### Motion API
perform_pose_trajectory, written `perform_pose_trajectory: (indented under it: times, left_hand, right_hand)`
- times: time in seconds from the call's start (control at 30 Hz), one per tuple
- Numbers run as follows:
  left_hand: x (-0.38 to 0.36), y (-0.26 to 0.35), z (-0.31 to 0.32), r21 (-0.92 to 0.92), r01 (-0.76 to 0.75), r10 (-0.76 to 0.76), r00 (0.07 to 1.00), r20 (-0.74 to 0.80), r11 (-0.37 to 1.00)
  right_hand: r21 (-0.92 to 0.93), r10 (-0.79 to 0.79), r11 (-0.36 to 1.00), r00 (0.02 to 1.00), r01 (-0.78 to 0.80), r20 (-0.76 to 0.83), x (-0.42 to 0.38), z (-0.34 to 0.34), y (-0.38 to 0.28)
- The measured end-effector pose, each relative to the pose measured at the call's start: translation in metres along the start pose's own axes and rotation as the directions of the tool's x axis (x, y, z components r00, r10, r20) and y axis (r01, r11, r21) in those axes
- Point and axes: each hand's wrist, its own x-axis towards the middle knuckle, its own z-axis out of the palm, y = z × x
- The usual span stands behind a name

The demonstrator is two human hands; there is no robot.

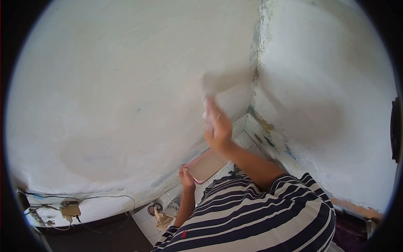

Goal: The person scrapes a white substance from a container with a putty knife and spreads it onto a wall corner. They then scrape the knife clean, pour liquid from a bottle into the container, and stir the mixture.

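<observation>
My left hand (pixel 186 177) grips the left edge of a shallow tray with a pinkish-red rim (pixel 200 182). The tray's inside looks beige, and my right forearm covers part of its right side. My right hand (pixel 218 128) is raised in front of the left wall (pixel 138 84), with its fingers closed. Whitish smears show along those fingers. A blurred greyish shape lies just above the fingertips; whether it is a tool's blade or a shadow, I cannot make out. Damp-looking darker patches mark the wall's lower part.
The right wall (pixel 319 54) meets the left one at a corner with flaking paint. A socket box (pixel 70 211) with loose cables hangs low at the left, by a dark surface (pixel 100 235). Crumpled beige material (pixel 163 220) lies on the white tiled floor (pixel 145 227).
</observation>
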Motion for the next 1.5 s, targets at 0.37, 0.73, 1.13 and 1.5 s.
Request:
perform_pose_trajectory:
  times: [0.37,0.73,1.13,1.5]
  left_hand:
    - [0.006,-0.024,0.022,0.0,0.0,0.0,0.997,0.077,1.0]
    - [0.01,-0.008,0.027,-0.03,0.041,-0.038,0.997,0.069,0.999]
    - [0.014,-0.005,0.014,0.075,-0.032,0.025,0.995,0.093,0.997]
    - [0.021,0.0,0.009,0.007,-0.021,0.021,0.998,0.062,1.0]
  right_hand:
    - [0.024,0.147,0.989,0.949,-0.147,-0.279,0.073,-0.059,0.089]
    - [-0.013,0.059,0.998,0.995,-0.059,0.074,-0.023,-0.006,0.026]
    - [-0.342,0.007,0.937,0.983,-0.07,-0.182,0.04,0.008,0.068]
    - [-0.356,0.093,0.901,0.912,-0.248,-0.401,0.093,0.007,0.092]
